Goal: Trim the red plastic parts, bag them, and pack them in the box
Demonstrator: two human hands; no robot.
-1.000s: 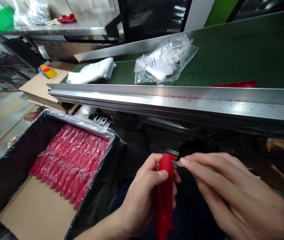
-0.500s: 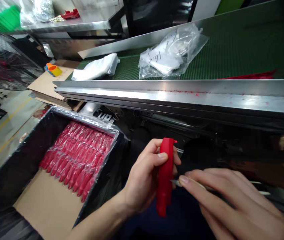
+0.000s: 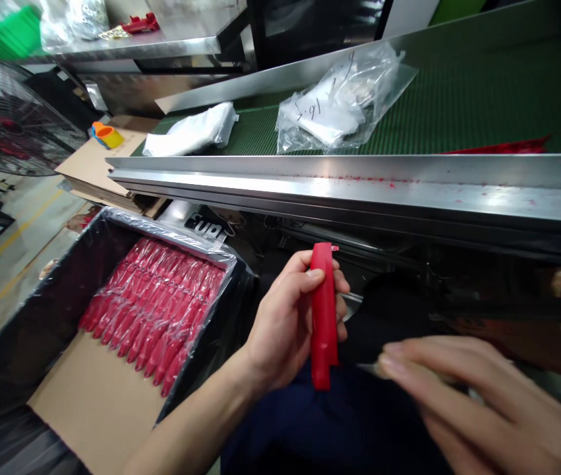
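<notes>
My left hand point(image 3: 285, 316) is closed round a long red plastic part point(image 3: 324, 316), held nearly upright with the thumb across its front. A small nub sticks out at the part's top right corner. Lower right, my right hand point(image 3: 468, 389) pinches a small knife point(image 3: 370, 366) with a thin pointed blade. The blade points left and stands apart from the red part. Motion blurs this hand and blade, and the fingers hide the handle.
At left stands a plastic-lined black box point(image 3: 201, 247) holding rows of wrapped red parts point(image 3: 156, 303) and a cardboard sheet point(image 3: 97, 402). A green conveyor belt point(image 3: 458, 99) behind a metal rail point(image 3: 310, 178) carries plastic bags point(image 3: 329, 112). An orange-and-yellow tape roll point(image 3: 107, 135) sits on cardboard.
My left hand has lifted the red part slightly. My right hand has drawn the knife away from the part's edge, to the right.
</notes>
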